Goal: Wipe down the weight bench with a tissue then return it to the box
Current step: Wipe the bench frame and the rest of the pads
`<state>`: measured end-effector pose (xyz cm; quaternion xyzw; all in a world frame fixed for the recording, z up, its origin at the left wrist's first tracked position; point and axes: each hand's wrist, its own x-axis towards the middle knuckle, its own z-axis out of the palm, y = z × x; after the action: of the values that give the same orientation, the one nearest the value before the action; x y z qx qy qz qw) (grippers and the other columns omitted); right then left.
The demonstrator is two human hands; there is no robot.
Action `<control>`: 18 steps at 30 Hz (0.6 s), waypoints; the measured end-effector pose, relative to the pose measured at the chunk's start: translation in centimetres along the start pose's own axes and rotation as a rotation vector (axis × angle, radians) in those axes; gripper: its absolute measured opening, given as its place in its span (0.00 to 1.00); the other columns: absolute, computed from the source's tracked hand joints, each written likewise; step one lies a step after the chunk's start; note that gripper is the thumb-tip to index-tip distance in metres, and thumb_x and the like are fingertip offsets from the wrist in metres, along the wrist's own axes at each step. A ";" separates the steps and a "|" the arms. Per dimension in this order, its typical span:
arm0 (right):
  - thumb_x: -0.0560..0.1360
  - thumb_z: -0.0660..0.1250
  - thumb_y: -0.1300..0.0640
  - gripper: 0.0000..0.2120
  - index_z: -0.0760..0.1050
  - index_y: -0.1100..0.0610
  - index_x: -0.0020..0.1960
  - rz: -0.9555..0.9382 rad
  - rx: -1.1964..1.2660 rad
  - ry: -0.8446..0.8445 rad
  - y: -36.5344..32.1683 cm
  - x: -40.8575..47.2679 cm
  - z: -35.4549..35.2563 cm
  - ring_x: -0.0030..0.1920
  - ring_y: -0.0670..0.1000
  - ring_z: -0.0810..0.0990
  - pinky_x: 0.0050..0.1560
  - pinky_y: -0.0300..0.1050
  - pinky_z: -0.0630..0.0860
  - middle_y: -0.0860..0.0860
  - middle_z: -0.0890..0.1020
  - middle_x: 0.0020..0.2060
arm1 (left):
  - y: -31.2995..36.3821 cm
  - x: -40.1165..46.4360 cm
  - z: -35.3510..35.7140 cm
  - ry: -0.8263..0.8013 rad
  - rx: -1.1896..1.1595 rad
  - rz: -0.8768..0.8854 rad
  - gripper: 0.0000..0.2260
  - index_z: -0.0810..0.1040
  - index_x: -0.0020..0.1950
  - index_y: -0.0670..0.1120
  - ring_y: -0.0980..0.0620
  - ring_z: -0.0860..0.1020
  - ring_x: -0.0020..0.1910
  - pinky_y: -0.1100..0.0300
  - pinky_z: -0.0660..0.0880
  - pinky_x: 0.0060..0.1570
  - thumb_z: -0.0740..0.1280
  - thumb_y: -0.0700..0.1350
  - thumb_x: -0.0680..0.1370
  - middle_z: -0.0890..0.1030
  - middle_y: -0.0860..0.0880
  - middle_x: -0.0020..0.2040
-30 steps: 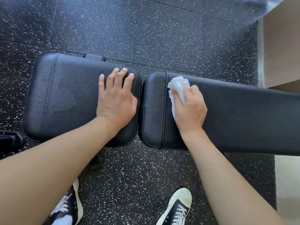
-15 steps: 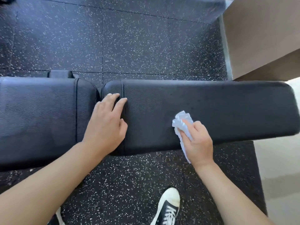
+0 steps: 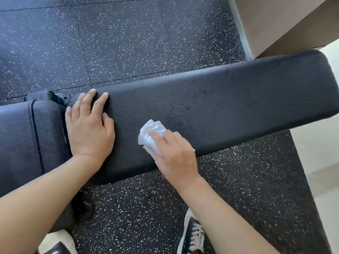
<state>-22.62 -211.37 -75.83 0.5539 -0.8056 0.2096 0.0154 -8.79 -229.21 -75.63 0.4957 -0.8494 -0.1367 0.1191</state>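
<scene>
The black padded weight bench runs across the view in two pads: a long back pad (image 3: 229,99) on the right and a seat pad (image 3: 18,136) on the left. My left hand (image 3: 89,129) lies flat, fingers spread, on the left end of the long pad beside the gap. My right hand (image 3: 174,154) presses a crumpled white tissue (image 3: 151,132) onto the pad near its front edge, fingers over it and partly hiding it. No tissue box is in view.
Black speckled rubber floor (image 3: 146,43) surrounds the bench. A beige wall corner (image 3: 275,21) stands at the upper right, with pale flooring (image 3: 321,162) along the right side. My shoes (image 3: 192,235) show at the bottom, near the bench's front edge.
My right hand has dragged the tissue from the long pad's left end rightward along it and toward the front edge. My left hand has shifted from the seat pad onto the long pad's left end.
</scene>
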 end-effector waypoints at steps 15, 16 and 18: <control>0.78 0.70 0.56 0.13 0.81 0.56 0.62 0.227 0.050 0.016 -4.0 5.7 3.2 0.40 0.55 0.74 0.38 0.50 0.68 0.51 0.78 0.44 | 1.6 -0.2 2.4 0.068 0.083 -0.174 0.26 0.68 0.77 0.49 0.42 0.59 0.83 0.34 0.53 0.79 0.54 0.45 0.79 0.65 0.47 0.82; 0.78 0.70 0.56 0.13 0.81 0.56 0.61 0.218 0.055 0.010 -4.6 6.5 3.6 0.41 0.55 0.74 0.38 0.50 0.67 0.51 0.78 0.44 | 1.5 -0.2 2.5 0.077 0.094 -0.166 0.26 0.69 0.77 0.49 0.41 0.60 0.82 0.33 0.54 0.79 0.54 0.45 0.78 0.65 0.46 0.82; 0.77 0.70 0.56 0.11 0.82 0.55 0.59 0.178 0.049 -0.002 -4.9 7.9 4.1 0.41 0.54 0.74 0.38 0.48 0.65 0.50 0.79 0.44 | 1.4 -0.2 2.6 0.093 0.101 -0.155 0.26 0.70 0.77 0.47 0.40 0.61 0.82 0.32 0.55 0.78 0.54 0.45 0.78 0.66 0.45 0.82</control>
<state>-20.41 -221.29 -76.01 0.4804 -0.8463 0.2293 -0.0177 -10.70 -228.10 -77.56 0.5709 -0.8079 -0.0793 0.1224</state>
